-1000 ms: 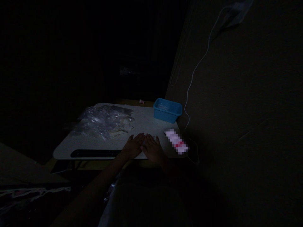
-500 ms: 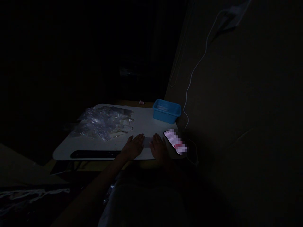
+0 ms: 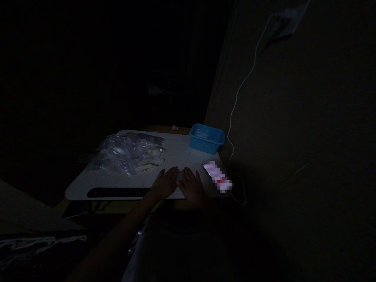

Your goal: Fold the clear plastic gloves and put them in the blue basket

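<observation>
My left hand (image 3: 166, 183) lies flat, palm down, near the front edge of the white table (image 3: 176, 154). Beside it, my right hand (image 3: 190, 185) also rests palm down with its fingers stretched out and the thumb toward the left hand. A small pale, see-through piece (image 3: 179, 175) shows in the narrow gap between the hands; most of it is covered. To the left lies a crumpled heap of clear plastic (image 3: 126, 152). A lit phone (image 3: 216, 176) is on the table's right side, close to my right hand.
A blue basket (image 3: 207, 145) stands at the table's back right corner. A small pinkish-white item (image 3: 175, 128) lies behind the table. A white cable (image 3: 237, 94) hangs along the wall. The room is very dark.
My right hand has moved left, closer to my left hand, covering more of the pale piece. My left hand has hardly moved.
</observation>
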`<state>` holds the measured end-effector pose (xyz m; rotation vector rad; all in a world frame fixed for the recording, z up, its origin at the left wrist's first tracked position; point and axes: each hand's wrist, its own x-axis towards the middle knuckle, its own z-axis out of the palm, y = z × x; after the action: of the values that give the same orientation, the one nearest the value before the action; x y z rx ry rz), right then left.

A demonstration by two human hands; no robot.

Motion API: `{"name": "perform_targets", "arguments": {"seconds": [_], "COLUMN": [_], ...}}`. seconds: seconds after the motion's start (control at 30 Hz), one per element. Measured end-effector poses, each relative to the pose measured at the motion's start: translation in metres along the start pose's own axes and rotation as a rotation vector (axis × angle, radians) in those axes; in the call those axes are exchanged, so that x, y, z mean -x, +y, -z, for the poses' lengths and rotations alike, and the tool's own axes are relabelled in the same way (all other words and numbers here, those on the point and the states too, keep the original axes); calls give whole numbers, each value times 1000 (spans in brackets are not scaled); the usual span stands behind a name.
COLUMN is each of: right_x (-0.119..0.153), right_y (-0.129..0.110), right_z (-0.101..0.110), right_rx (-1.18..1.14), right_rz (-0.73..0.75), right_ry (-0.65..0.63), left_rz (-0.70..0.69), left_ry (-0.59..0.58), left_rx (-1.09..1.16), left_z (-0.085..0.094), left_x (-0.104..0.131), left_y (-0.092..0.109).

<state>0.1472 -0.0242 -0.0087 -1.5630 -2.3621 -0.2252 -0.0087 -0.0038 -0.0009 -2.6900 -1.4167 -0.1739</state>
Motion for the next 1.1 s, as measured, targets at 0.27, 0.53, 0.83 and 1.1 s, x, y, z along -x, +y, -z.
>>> {"name": "perform_targets", "arguments": {"seconds": [0.27, 0.53, 0.83, 1.1], "right_x": [4, 5, 5, 2], "right_y": [10, 9, 9, 8], "right_z": [-1, 1, 3, 6], "right_rx": [17, 35, 13, -27], "right_rz": [-40, -33, -43, -120], "right_ry": [37, 30, 12, -12], "left_rz": [122, -48, -38, -31], "left_ry": [126, 153, 55, 39], "left_rx": [-15, 55, 17, 9], "left_z": [-1, -1, -3, -2], "left_x": [0, 2, -1, -1], "left_y": [0, -1, -1, 0]}}
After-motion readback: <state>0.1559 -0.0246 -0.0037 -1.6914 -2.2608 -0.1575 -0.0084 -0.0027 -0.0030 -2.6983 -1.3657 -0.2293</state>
